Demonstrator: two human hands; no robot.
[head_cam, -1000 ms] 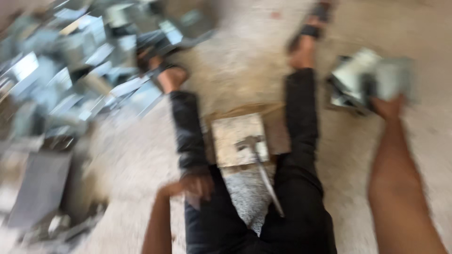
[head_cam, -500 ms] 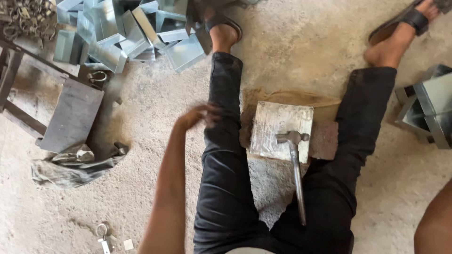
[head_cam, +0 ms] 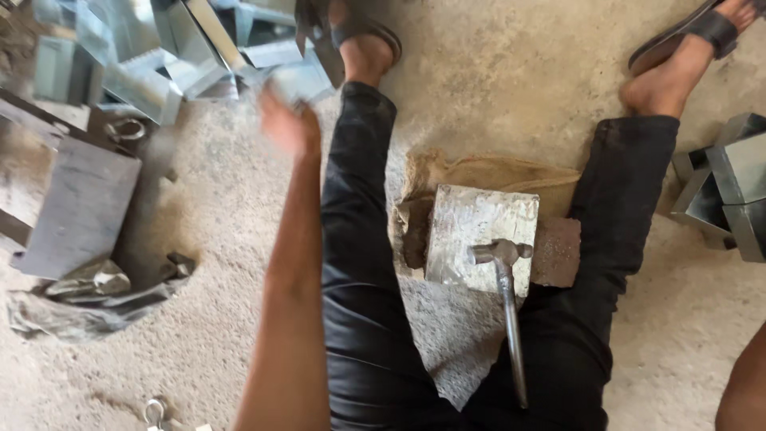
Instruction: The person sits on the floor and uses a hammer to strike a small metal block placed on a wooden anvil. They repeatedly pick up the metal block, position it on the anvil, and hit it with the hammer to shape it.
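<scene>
Biggest thing first: the sandy concrete floor (head_cam: pixel 511 72), where a person is sat with legs spread. A heap of folded sheet-metal pieces (head_cam: pixel 159 56) is piled at the upper left, and a smaller stack of similar metal boxes (head_cam: pixel 730 187) is parked by the right foot. Between the legs a flat steel block (head_cam: pixel 471 231) is set on a brick and some sacking, and a hammer (head_cam: pixel 504 303) is left lying on it, head on the block, not gripped by anyone.

The left hand (head_cam: pixel 289 124) is stretched out toward the heap, just short of the nearest piece. It's blurred, so whether the fingers are open or curled can't be told, but nothing is seen in it. Only the right forearm is caught at the edge.

Progress-wise, nothing is on the block yet, so the hammering looks not begun for this piece.
</scene>
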